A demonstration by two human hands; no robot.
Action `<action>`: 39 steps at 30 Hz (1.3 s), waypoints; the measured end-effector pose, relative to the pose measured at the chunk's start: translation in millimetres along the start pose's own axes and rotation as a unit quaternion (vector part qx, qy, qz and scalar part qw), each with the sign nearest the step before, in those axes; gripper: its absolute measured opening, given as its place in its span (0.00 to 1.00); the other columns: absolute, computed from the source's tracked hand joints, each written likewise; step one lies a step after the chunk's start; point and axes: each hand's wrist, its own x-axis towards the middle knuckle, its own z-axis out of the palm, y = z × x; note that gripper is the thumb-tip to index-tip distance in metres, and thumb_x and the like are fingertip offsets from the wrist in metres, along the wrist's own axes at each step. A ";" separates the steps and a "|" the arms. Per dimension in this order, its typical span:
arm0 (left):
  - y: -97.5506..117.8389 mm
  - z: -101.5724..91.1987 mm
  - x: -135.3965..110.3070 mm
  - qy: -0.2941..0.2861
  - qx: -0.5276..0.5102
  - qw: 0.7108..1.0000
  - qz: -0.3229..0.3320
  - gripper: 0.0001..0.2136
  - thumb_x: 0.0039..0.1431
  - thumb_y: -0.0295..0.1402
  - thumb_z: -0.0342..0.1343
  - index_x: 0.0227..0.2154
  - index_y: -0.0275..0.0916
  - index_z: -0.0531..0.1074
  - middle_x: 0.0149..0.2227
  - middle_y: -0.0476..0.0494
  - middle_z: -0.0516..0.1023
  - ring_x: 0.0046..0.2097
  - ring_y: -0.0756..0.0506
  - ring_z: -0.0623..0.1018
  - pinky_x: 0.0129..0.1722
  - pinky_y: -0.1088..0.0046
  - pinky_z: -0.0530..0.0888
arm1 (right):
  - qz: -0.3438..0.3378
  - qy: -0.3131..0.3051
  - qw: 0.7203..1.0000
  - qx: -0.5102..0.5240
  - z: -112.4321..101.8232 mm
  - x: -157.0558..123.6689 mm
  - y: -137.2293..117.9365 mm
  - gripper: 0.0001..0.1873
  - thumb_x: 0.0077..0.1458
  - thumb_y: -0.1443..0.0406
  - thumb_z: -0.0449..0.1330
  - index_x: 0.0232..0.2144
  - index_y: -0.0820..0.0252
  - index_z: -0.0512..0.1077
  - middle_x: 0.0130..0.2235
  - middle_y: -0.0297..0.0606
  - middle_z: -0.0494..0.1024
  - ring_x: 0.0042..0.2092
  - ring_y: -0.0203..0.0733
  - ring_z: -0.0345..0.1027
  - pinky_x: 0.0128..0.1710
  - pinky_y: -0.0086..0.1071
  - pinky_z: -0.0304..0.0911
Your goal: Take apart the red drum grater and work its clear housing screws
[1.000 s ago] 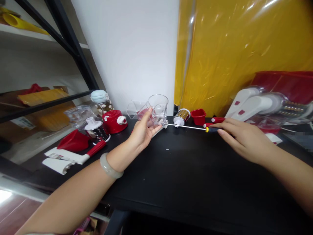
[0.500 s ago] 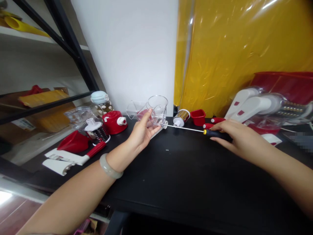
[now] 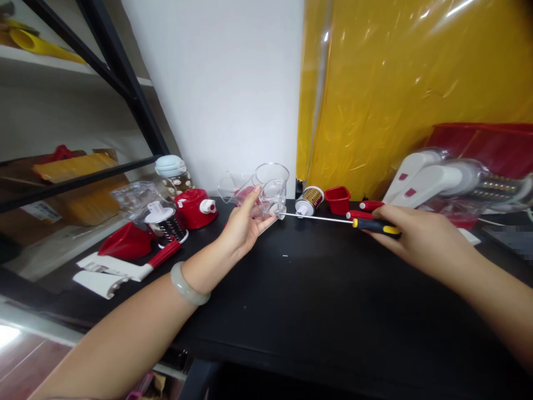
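Observation:
My left hand (image 3: pixel 244 225) is closed around a clear plastic grater housing (image 3: pixel 270 175), its thumb up along the near side. The housing has round open tubes and a small white part at its lower right. In my right hand (image 3: pixel 412 230) is a screwdriver (image 3: pixel 377 226) with a black and yellow handle, gripped between thumb and fingers. Its long metal shaft points left, and the tip meets the white part beside my left fingertips. The exact contact at the tip is too small to make out.
Behind the hands lie a drum grater (image 3: pixel 310 201) and a red cup (image 3: pixel 338 200). At left are a red base (image 3: pixel 195 208), another drum (image 3: pixel 166 225), a red hopper (image 3: pixel 125 240) and a white-and-red handle (image 3: pixel 129 269). Assembled graters (image 3: pixel 437 180) crowd the right of the black table (image 3: pixel 316 311).
My right hand's fingers have shifted on the screwdriver, so more of its yellow-and-black handle shows. The housing and screwdriver have moved very slightly to the right.

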 end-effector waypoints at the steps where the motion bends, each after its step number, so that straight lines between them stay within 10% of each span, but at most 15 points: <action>1: 0.1 0.1 -0.1 -0.002 0.001 1.000 -0.001 0.19 0.51 0.42 0.72 0.41 0.40 0.74 0.37 0.45 0.81 0.37 0.46 0.82 0.40 0.69 0.81 | 0.018 -0.009 1.000 -0.012 -0.9 -1.0 -1.4 0.15 0.63 0.52 0.57 0.42 0.55 0.75 0.42 0.46 0.85 0.34 0.55 0.79 0.28 0.43 0.69; 14: 3.3 -4.0 5.1 0.011 -0.002 0.999 0.031 0.19 0.47 0.41 0.74 0.38 0.40 0.74 0.34 0.46 0.79 0.38 0.45 0.80 0.43 0.66 0.79 | -0.004 -0.055 0.993 0.108 -4.4 3.0 -5.9 0.22 0.68 0.53 0.52 0.57 0.53 0.73 0.53 0.48 0.78 0.50 0.55 0.76 0.47 0.50 0.73; 24: 1.1 -3.9 4.4 0.010 -0.005 1.000 0.016 0.18 0.49 0.40 0.73 0.38 0.40 0.75 0.35 0.45 0.80 0.36 0.47 0.80 0.41 0.67 0.80 | 0.026 0.104 0.991 0.077 2.3 6.2 -1.1 0.14 0.61 0.55 0.60 0.44 0.54 0.77 0.45 0.49 0.69 0.45 0.57 0.73 0.46 0.55 0.72; 33: 0.9 -1.6 2.5 0.012 0.003 1.000 0.012 0.18 0.49 0.42 0.72 0.38 0.40 0.75 0.35 0.46 0.80 0.36 0.47 0.81 0.39 0.69 0.81 | 0.093 -0.033 0.995 0.011 2.6 -0.7 1.6 0.19 0.57 0.50 0.61 0.45 0.54 0.70 0.37 0.44 0.83 0.32 0.57 0.78 0.26 0.42 0.66; 39: 4.4 -4.0 4.7 0.018 -0.004 1.000 0.023 0.18 0.48 0.41 0.73 0.39 0.40 0.75 0.34 0.45 0.80 0.36 0.46 0.80 0.43 0.66 0.80 | 0.034 -0.043 0.995 0.084 -4.6 2.5 -6.1 0.22 0.68 0.50 0.50 0.51 0.54 0.73 0.47 0.46 0.82 0.44 0.56 0.79 0.39 0.46 0.72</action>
